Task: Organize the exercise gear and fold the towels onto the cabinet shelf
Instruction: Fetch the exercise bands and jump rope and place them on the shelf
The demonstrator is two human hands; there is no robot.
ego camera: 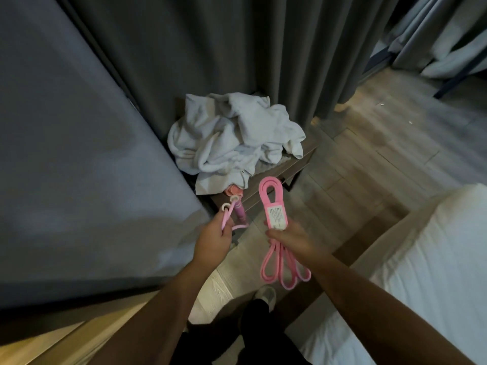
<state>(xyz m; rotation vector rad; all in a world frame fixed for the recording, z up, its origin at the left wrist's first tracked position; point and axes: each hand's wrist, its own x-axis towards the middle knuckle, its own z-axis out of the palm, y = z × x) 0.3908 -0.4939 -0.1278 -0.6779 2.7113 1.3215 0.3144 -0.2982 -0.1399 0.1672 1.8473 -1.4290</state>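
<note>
The gear step is in hand, and the towels are not yet being folded. The right hand is holding a pink band by its middle, its grip closing around the bundled strands just below a white label. One looped end is standing up above the fingers and the other loops are hanging down below the hand. The left hand is pinching a thin pink rope with pale rings at its top. A purple handle is showing just beside it, though I cannot tell whether the fingers are also holding that.

Both pieces are being held in the air in front of the bench, near its front corner. The white towels are lying on it in a loose, crumpled heap, covering most of the top and drooping over the edge. A pink item is peeking out from under the heap.

The next move is probably calling for a free spot for the gear. No shelf is showing clearly, so the hands are likely needing to reach lower or shift the heap first. The dangling loops could be catching on the bench corner, so gathering them tighter would be helping.

The band is looking flat, rubbery and floppy, and the rope slim and limp.
</note>
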